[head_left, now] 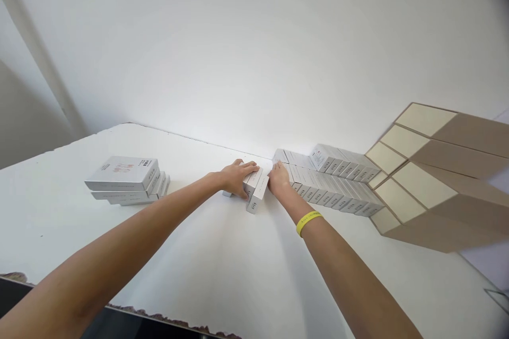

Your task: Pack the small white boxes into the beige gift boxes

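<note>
Rising at the back, a white wall point(238, 53) meets a white table point(214, 254). Brown cartons point(469, 137) stand stacked at the right, with rows of white boxes point(338, 188) just beside them; a flat-box pile point(123, 175) lies at the left. Mid-table, the left hand point(237, 176) clasps a few small boxes point(258, 192); the right hand point(279, 176) is just beside them, and whether it grips anything cannot be told. Its arm point(345, 280) wears a yellow wristband point(307, 221).

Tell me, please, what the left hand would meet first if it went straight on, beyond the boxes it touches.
Probably the right hand, just beyond the white boxes under the left hand, then the lined-up white boxes. Depth is hard to judge.
</note>
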Motion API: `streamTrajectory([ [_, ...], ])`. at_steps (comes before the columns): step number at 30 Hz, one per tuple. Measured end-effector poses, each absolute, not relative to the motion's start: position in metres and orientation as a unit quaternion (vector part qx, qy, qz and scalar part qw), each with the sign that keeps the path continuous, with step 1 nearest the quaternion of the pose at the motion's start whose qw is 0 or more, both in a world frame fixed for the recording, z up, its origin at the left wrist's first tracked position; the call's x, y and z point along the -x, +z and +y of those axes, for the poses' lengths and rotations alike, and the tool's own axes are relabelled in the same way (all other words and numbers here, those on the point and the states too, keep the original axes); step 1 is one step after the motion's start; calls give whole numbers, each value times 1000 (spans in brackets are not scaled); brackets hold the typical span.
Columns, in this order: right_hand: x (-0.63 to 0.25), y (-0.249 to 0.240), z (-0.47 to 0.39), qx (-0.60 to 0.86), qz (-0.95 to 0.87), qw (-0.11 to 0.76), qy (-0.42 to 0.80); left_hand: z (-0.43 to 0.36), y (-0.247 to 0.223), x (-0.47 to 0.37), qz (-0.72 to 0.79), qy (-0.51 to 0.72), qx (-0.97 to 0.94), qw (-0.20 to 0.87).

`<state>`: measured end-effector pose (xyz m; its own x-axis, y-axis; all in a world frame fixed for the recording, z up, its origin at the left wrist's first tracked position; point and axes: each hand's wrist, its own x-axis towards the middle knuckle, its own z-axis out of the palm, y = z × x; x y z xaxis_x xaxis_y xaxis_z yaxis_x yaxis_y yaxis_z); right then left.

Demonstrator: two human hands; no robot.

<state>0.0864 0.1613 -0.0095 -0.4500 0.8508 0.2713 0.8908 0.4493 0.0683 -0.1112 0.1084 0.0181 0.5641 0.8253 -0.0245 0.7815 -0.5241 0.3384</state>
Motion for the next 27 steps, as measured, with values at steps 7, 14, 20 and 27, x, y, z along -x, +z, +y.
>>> streamTrajectory([
  [7, -107, 9, 118, 534, -834, 124, -53, 104, 20, 110, 463, 64, -871, 148],
  [14, -107, -1, 27, 629, -735, 248, 50, 96, 23, 112, 462, 55, -870, 163],
  [20, -75, -22, 11, 617, -709, 268, 210, 94, 24, 111, 453, 66, -873, 166],
  [27, -66, -17, 25, 592, -695, 306, 269, 83, 25, 109, 468, 112, -861, 162],
])
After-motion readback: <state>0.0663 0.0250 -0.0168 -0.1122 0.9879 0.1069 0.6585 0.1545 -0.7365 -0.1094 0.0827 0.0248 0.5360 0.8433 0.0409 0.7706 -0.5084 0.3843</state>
